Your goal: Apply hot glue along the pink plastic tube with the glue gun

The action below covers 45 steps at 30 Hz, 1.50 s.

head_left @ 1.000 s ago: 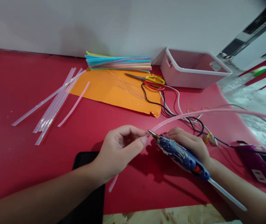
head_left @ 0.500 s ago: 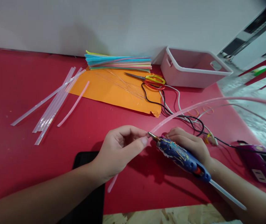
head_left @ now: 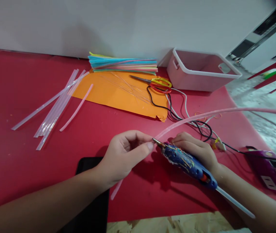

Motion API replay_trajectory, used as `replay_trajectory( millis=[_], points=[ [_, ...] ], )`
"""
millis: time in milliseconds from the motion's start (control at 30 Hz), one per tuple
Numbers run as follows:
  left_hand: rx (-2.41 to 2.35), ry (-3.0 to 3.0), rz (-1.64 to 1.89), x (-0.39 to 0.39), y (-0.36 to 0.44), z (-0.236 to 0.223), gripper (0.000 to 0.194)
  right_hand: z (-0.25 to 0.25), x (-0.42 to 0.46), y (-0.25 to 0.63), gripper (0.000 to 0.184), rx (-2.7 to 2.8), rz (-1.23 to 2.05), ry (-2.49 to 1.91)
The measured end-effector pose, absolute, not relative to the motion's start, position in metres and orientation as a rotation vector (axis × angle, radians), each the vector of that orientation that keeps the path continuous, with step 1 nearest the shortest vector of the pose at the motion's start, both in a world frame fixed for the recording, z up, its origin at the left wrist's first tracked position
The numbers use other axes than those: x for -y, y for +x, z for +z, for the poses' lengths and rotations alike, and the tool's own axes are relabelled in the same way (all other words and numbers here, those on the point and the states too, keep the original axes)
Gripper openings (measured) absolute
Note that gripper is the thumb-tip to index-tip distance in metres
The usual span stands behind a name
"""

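My left hand (head_left: 124, 154) pinches a long pale pink straw (head_left: 213, 114) between thumb and fingers; the straw arcs up and off to the right edge, and its short lower end sticks out below my wrist. My right hand (head_left: 196, 150) grips a blue hot glue gun (head_left: 187, 163) flecked with dried glue. The gun's metal nozzle touches the straw right beside my left thumb. A clear glue stick juts out of the gun's back toward the lower right.
Everything lies on a red table (head_left: 19, 161). Several clear glue sticks (head_left: 53, 110) lie at left. An orange paper sheet (head_left: 121, 94), a bundle of coloured straws (head_left: 123, 63), scissors (head_left: 156, 84), a white bin (head_left: 201, 69), tangled cables (head_left: 188, 121), a purple power strip (head_left: 266, 170) and a black phone (head_left: 91, 200) surround my hands.
The far end of the pink straw has swung slightly up and down at right. Both hands and the glue gun stay almost still.
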State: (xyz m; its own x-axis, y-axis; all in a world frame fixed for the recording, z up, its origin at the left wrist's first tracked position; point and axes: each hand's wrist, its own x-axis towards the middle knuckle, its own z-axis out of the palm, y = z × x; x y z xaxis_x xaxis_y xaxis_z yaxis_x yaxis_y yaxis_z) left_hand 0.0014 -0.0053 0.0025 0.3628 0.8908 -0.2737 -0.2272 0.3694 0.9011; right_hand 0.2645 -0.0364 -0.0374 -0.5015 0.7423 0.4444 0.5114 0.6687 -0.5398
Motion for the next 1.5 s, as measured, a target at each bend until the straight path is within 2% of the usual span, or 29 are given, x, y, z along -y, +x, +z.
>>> replay_trajectory(
  millis=[133, 1167, 1500],
  points=[
    [-0.876, 0.889, 0.869, 0.0047, 0.0022, 0.0016, 0.009, -0.0408, 0.0373, 0.2662, 0.020, 2.207, 0.480, -0.976],
    [-0.801, 0.802, 0.895, 0.0046, 0.0006, 0.0000, 0.016, -0.0388, 0.0356, 0.2667, 0.014, 2.210, 0.465, -0.946],
    [-0.789, 0.783, 0.905, 0.0058, 0.0004, -0.0008, 0.017, -0.0385, 0.0359, 0.2670, 0.017, 2.200, 0.450, -0.962]
  ],
)
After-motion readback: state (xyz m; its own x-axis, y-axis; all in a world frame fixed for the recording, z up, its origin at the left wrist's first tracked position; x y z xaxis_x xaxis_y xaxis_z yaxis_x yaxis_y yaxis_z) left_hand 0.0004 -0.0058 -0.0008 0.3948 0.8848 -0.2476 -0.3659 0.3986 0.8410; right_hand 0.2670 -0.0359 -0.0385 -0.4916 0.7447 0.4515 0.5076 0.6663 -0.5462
